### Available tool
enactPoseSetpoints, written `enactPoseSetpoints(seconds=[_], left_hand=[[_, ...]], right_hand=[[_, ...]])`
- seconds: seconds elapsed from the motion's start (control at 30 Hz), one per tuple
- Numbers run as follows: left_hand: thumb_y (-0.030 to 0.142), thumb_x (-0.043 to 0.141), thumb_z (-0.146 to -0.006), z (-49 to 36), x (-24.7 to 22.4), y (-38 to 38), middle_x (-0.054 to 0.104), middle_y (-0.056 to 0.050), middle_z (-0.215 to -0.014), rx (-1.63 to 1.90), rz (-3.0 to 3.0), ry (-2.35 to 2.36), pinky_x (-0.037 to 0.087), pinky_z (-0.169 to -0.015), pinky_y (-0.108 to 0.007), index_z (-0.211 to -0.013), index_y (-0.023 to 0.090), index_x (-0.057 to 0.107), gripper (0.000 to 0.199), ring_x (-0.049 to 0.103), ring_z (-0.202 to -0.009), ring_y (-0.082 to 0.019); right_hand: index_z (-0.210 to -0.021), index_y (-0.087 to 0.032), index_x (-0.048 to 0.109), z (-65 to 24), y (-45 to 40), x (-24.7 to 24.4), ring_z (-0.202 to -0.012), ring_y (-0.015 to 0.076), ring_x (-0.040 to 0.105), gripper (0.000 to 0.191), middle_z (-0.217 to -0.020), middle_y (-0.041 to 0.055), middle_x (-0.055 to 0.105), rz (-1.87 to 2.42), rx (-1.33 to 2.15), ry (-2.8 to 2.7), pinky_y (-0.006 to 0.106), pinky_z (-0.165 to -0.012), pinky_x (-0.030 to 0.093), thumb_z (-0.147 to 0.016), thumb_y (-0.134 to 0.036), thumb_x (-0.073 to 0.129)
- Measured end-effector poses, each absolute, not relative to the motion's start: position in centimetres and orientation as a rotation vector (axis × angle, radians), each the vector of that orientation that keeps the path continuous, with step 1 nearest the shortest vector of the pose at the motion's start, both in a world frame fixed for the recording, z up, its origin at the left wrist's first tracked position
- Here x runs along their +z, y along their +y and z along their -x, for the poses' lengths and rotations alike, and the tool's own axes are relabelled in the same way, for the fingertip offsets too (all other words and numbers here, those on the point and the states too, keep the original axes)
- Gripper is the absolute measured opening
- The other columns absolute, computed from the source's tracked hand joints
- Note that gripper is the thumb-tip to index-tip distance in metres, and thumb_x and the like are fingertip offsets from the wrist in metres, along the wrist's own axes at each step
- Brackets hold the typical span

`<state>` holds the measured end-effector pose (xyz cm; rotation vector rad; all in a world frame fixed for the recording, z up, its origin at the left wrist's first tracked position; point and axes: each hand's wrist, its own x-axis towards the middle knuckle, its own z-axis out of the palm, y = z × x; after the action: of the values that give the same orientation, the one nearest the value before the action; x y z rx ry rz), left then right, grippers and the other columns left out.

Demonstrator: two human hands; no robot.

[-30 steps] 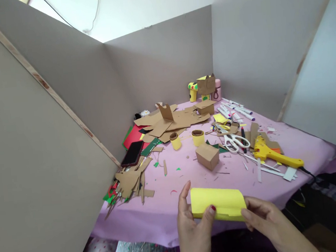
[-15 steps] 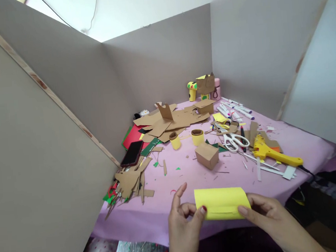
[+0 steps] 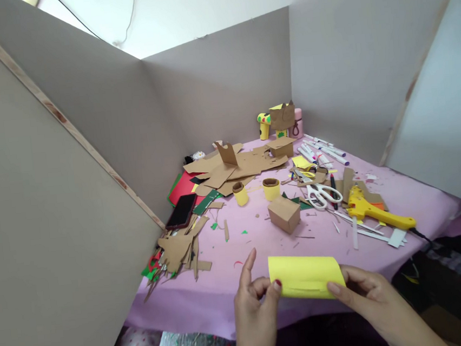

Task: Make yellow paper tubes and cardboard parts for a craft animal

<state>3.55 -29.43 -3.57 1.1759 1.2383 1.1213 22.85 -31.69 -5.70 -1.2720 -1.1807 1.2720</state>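
Yellow paper (image 3: 305, 269), curled into a loose roll, sits between our thumbs, just in front of the table's near edge. Our left hand (image 3: 254, 309) pinches its left end between the thumb and a bent finger, while the index finger points up, clear of the sheet. Our right hand (image 3: 368, 295) nips the other end, thumb flat on the front; its fingers go behind or inside the curl, and we cannot tell which.

Along the front, low down, a narrow flap (image 3: 306, 286) runs lengthwise between the two thumbs. To close this roll well, we should judge the overlap at both ends, so that the tube comes out even and not tapered. Light pressure seems wise: the sheet looks thin enough to crease under a hard thumb. Pressing from inside as well as outside would help the flap lie flat.

Just beyond the roll, a small cardboard box (image 3: 285, 215) rests on the purple cloth (image 3: 219, 269). Farther back stand two yellow-wrapped rings, one narrower (image 3: 240, 195) and one wider (image 3: 272, 191), useful perhaps as a guide to roundness. To the right lie white-handled scissors (image 3: 323, 195) and a yellow glue gun (image 3: 375, 212); over to the left, a phone (image 3: 182, 210) lies beside cardboard scraps (image 3: 176, 249).
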Motion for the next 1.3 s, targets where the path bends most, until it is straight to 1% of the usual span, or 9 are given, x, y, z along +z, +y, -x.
enactPoseSetpoints(seconds=[0.23,0.43,0.63,0.8,0.87,0.93,0.97,1.1,1.3], left_hand=[[0.037,0.047,-0.086,-3.5,-3.7,-29.8,0.058,0.000,-0.076,1.134,-1.219,1.204,0.040,-0.071,-0.026,-0.144,0.014,0.012,0.072,0.050,-0.068,-0.014],[0.031,0.056,-0.082,-3.6,-4.1,-29.3,0.045,0.008,-0.057,1.119,-1.233,1.216,0.040,-0.068,-0.025,-0.140,0.011,0.024,0.069,0.044,-0.058,-0.012],[0.035,0.042,-0.089,-2.8,-4.2,-29.3,0.065,-0.001,-0.076,1.186,-1.423,1.335,0.043,-0.077,-0.028,-0.144,0.014,0.015,0.065,0.057,-0.069,-0.015],[0.043,0.046,-0.085,0.0,-4.0,-28.6,0.058,0.004,-0.052,1.216,-1.470,1.646,0.045,-0.063,-0.030,-0.128,0.015,0.047,0.051,0.058,-0.056,-0.019],[0.041,0.047,-0.084,0.4,-4.0,-28.4,0.070,-0.007,-0.082,1.196,-1.560,1.648,0.046,-0.077,-0.034,-0.122,0.017,0.054,0.045,0.063,-0.083,-0.023],[0.037,0.048,-0.084,-0.2,-4.0,-28.4,0.058,-0.013,-0.125,1.233,-1.613,1.553,0.034,-0.099,-0.039,-0.124,0.019,0.051,0.044,0.047,-0.120,-0.025],[0.036,0.048,-0.084,-0.8,-4.0,-28.6,0.053,-0.012,-0.132,1.239,-1.569,1.508,0.029,-0.103,-0.041,-0.127,0.020,0.047,0.045,0.042,-0.125,-0.024],[0.026,0.072,-0.065,-4.0,-3.6,-29.3,0.058,-0.012,-0.119,1.201,-1.341,1.325,0.035,-0.098,-0.042,-0.132,0.021,0.035,0.077,0.052,-0.113,-0.026],[0.020,0.068,-0.067,-5.1,-3.3,-29.3,0.049,-0.010,-0.119,1.203,-1.233,1.293,0.045,-0.086,-0.033,-0.126,0.022,0.041,0.065,0.058,-0.102,-0.022]], right_hand=[[-0.077,-0.022,0.071,-22.8,-31.6,-5.6,-0.080,0.0247,0.059,0.019,-0.076,0.0020,0.070,1.257,1.294,-1.125,0.030,-0.075,0.046,-0.075,-0.040,0.065],[-0.075,-0.021,0.069,-22.9,-31.7,-5.9,-0.078,0.0223,0.057,0.023,-0.076,0.0013,0.068,1.264,1.284,-1.158,0.028,-0.073,0.045,-0.078,-0.043,0.063],[-0.079,-0.022,0.070,-22.9,-31.7,-5.9,-0.081,0.0223,0.056,0.020,-0.078,0.0009,0.068,1.218,1.339,-1.096,0.029,-0.075,0.043,-0.075,-0.041,0.066],[-0.071,-0.021,0.066,-23.1,-31.4,-5.8,-0.061,0.0134,0.044,0.023,-0.063,-0.0038,0.059,1.262,1.335,-0.908,0.020,-0.057,0.037,-0.073,-0.044,0.068],[-0.065,-0.019,0.061,-22.9,-31.2,-6.0,-0.055,0.0108,0.034,0.029,-0.059,-0.0052,0.053,1.277,1.337,-0.876,0.019,-0.049,0.030,-0.072,-0.046,0.068],[-0.062,-0.018,0.058,-22.6,-31.0,-6.2,-0.054,0.0102,0.031,0.032,-0.060,-0.0052,0.052,1.262,1.354,-0.855,0.019,-0.049,0.028,-0.071,-0.048,0.069],[-0.062,-0.018,0.058,-22.4,-31.0,-6.2,-0.055,0.0102,0.031,0.033,-0.061,-0.0050,0.052,1.256,1.362,-0.846,0.019,-0.049,0.028,-0.071,-0.048,0.069],[-0.067,-0.019,0.065,-21.6,-31.3,-5.6,-0.055,0.0106,0.033,0.027,-0.062,-0.0036,0.057,1.227,1.394,-0.863,0.019,-0.048,0.028,-0.067,-0.045,0.072],[-0.077,-0.025,0.074,-21.2,-31.5,-4.7,-0.057,0.0122,0.041,0.019,-0.065,-0.0035,0.065,1.165,1.407,-0.842,0.019,-0.052,0.035,-0.063,-0.037,0.078]])
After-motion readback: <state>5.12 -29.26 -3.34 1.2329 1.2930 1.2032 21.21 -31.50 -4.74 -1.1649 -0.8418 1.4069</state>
